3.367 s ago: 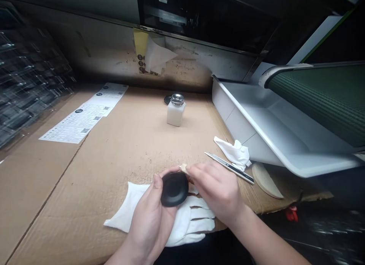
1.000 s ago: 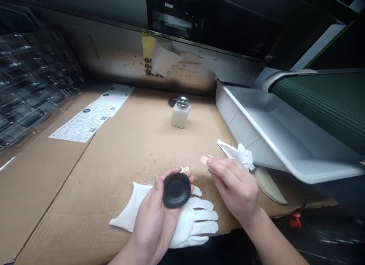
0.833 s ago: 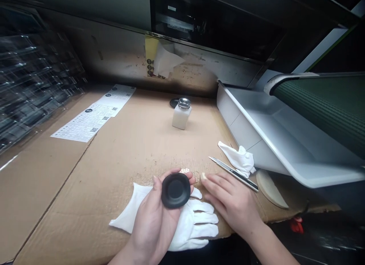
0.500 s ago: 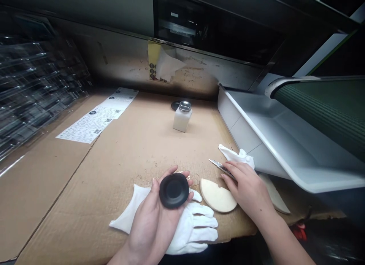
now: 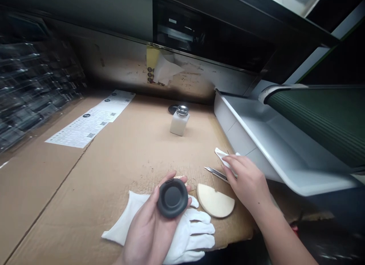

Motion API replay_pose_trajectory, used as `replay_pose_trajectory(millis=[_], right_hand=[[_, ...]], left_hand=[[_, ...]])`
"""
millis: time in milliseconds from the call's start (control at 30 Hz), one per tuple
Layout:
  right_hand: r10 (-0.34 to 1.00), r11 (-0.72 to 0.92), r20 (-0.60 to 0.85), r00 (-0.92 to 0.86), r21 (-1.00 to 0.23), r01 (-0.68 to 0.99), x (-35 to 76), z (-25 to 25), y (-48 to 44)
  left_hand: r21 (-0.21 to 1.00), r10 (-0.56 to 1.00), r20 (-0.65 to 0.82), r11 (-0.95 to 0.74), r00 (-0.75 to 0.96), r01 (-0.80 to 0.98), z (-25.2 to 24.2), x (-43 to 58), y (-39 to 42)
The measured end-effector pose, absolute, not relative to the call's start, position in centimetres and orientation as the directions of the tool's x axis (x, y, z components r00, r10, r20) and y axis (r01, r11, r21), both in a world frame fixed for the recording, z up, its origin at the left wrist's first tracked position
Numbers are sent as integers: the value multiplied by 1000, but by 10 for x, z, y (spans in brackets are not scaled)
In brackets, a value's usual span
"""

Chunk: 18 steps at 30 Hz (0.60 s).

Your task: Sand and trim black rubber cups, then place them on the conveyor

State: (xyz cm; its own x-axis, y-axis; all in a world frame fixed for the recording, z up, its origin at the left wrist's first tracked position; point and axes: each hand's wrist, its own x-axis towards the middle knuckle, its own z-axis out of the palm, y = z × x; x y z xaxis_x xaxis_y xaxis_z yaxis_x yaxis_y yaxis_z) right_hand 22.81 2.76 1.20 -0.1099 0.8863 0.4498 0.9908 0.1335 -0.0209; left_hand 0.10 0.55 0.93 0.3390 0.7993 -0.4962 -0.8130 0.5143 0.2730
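Note:
In my left hand [image 5: 152,223] rests a small black dish-shaped piece [image 5: 172,198], rounded, with a hollow middle and a small tab on its top edge; my fingers curl around its sides. Under that hand lies a white glove [image 5: 196,230], flat on the cardboard. My right hand [image 5: 248,179] is over a crumpled white cloth [image 5: 221,154], thumb and fingers apart, the fingertips at the cloth. Just below those fingers a slim metal craft knife [image 5: 215,173] lies on the cardboard. Nearer me is a cream half-round pad [image 5: 215,201] with a small notch.
A square white bottle with a metal top [image 5: 179,122] stands mid-table, a black disc [image 5: 172,109] behind it. Printed sheets [image 5: 82,128] lie left, beside stacked clear plastic trays [image 5: 34,82]. A grey-white bin [image 5: 253,143] and a green conveyor belt [image 5: 319,120] stand right.
My right hand has come off the craft knife, which now lies on the cardboard, and has shifted to the white cloth. My left hand has tilted the black piece slightly; its tab now shows.

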Motion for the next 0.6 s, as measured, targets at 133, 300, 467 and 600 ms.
replay_pose_trajectory(millis=[133, 300, 467, 600], right_hand=[[932, -13, 362, -7, 54, 998, 229, 19, 59], [950, -47, 309, 47, -9, 999, 230, 13, 78], [935, 59, 353, 23, -218, 974, 223, 30, 89], [907, 136, 421, 11, -316, 939, 200, 61, 116]], left_hand=[[294, 809, -491, 503, 323, -813, 10, 1, 6], [282, 810, -474, 511, 345, -812, 15, -1, 5], [291, 824, -462, 490, 328, -822, 15, -1, 2], [271, 819, -464, 493, 337, -827, 13, -1, 3]])
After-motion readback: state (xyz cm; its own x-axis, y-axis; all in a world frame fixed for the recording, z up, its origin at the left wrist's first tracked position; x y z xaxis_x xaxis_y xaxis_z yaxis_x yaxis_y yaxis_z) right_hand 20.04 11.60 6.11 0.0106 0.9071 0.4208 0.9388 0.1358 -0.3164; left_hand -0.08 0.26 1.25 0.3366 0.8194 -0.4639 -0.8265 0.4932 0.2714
